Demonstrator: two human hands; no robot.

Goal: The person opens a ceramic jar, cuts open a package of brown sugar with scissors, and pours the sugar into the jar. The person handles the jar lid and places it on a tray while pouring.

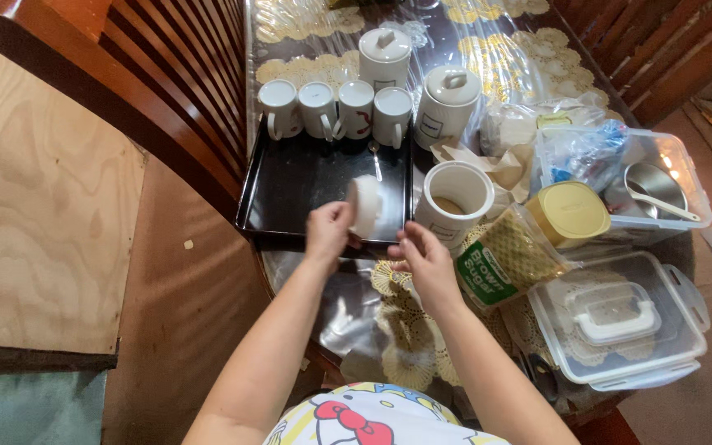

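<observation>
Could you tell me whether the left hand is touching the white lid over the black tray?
Touching: the head view shows the left hand gripping the white lid by its edge, above the black tray.

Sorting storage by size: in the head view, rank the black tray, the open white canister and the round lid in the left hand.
1. black tray
2. open white canister
3. round lid, held in the left hand

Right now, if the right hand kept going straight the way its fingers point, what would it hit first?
Most likely the open white canister: the right hand points up-table toward its near wall, close by. Depth is uncertain from this single view.
</observation>
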